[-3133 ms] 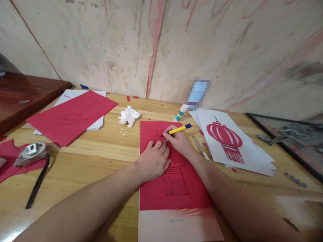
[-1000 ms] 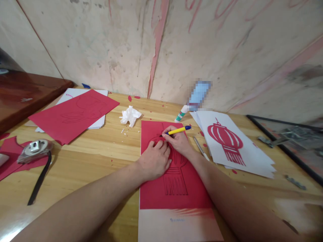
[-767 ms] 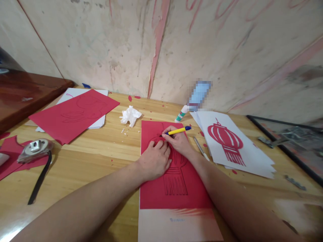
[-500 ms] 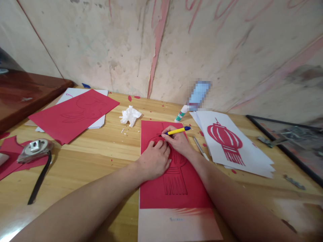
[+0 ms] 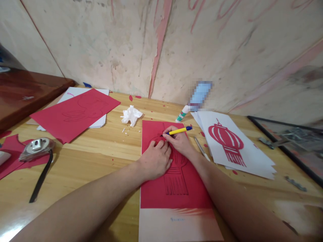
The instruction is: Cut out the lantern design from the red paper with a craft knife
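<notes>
**Your right hand pinches a yellow pen at the top of a lantern outline**

Your right thumb and fingers close on the pen near its writing end; its blue end points away to the right. The tip sits just left of those fingertips, by the neck of the lantern; you cannot tell from here whether it touches the paper. Your left hand lies palm-down just below and left of the right, fingers side by side and gently bent, on the red sheet that bears the outline. The lantern's fringe runs toward you from below your left hand. Under the sheet, a pale pad sticks out on your side.

Just right of your right hand lies a slim silver tool; farther right are white papers with a red lantern. Beyond your right hand a white-and-green tube leans. Beyond your left hand, to its left, is a crumpled tissue; well left of that hand sits a tape measure.
</notes>
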The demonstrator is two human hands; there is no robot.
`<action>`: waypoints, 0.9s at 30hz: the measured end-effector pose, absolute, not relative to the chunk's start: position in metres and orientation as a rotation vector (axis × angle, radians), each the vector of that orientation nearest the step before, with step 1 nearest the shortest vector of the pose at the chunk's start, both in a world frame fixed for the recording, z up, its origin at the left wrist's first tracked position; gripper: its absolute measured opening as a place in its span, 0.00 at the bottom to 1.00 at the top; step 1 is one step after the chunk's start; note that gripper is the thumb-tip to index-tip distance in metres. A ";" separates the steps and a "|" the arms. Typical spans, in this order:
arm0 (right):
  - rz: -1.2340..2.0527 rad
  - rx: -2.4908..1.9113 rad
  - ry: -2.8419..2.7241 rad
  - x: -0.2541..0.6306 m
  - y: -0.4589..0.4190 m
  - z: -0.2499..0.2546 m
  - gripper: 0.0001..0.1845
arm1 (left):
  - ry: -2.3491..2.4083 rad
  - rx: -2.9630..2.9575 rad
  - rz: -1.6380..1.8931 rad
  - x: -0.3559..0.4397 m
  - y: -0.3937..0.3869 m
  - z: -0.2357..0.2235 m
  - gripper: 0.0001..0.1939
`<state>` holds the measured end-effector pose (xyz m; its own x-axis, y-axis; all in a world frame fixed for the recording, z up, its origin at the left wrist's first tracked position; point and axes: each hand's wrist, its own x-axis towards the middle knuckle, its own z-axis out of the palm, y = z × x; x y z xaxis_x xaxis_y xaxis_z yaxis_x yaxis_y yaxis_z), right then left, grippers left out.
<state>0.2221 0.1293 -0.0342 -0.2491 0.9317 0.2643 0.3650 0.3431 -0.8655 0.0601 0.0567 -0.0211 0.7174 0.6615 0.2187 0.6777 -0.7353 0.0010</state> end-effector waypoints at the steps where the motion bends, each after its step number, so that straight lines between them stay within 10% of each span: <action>1: 0.872 -1.144 -1.788 0.222 0.129 -0.035 0.07 | -1.110 -2.839 -0.313 0.060 0.057 -0.021 0.23; 27: 1.062 -1.036 -1.325 0.223 0.133 -0.027 0.13 | -1.032 -2.771 -0.274 0.055 0.058 -0.012 0.16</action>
<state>0.2230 0.1333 -0.0274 -0.0247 0.9757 0.2176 -0.0002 0.2177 -0.9760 0.0554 0.0585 -0.0121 0.7434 0.6279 0.2306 0.6595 -0.7455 -0.0964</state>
